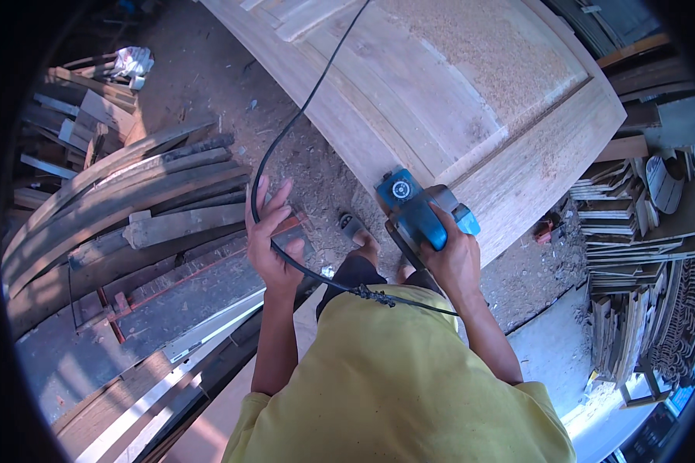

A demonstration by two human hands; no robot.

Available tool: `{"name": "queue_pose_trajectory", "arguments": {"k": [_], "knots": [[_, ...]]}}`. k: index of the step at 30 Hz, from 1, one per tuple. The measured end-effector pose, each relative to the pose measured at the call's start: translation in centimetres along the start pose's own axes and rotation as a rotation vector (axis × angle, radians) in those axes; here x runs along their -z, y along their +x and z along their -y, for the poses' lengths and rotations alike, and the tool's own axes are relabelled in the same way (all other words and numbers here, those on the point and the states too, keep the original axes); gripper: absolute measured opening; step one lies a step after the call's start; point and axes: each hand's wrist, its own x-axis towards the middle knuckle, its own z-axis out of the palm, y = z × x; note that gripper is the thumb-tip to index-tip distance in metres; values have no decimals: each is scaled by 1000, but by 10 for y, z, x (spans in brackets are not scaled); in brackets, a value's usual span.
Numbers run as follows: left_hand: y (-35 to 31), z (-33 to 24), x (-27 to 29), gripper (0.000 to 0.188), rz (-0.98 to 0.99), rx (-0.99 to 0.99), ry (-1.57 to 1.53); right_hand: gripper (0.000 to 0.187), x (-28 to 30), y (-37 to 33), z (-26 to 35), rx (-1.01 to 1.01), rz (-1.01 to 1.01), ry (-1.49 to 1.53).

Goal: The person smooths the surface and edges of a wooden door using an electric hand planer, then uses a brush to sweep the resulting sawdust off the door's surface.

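Observation:
My right hand (454,262) is wrapped around the handle of a teal electric hand planer (421,216). The planer rests at the near corner of a large panelled wooden door (540,181). Over on the left, my left hand (272,238) is raised with its fingers apart. A black power cord (297,116) comes down from the top and runs against this hand, past the thumb. From there it crosses in front of my yellow shirt, where a taped or knotted lump (374,295) shows on it. Fingers and cord overlap, so their exact contact is partly hidden.
Wood shavings (486,54) cover part of the door's far panel. Curved timber lengths (131,181) and a dark bench-like surface (185,289) lie at left. Stacked wooden pieces (625,224) stand at right. My sandalled foot (355,229) is on the dusty ground beside the door.

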Motion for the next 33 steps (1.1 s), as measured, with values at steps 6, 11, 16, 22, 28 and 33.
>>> {"name": "queue_pose_trajectory", "arguments": {"k": [6,11,16,22,28,33], "knots": [[44,20,27,31,-11,26,78,72,-23,49,34,84,-72,-17],[74,51,50,19,-1,21,119,67,-35,95,76,42,-53,-26],[114,82,87,13,-19,-60,202,65,-51,138,115,71,-95,-43],[171,93,127,11,-74,-200,305,62,-73,189,152,104,-131,-38],[187,119,153,11,-114,-206,410,63,-87,228,189,104,-122,-66],[200,159,166,9,-123,-183,444,61,-105,268,218,93,-109,-52]]}}
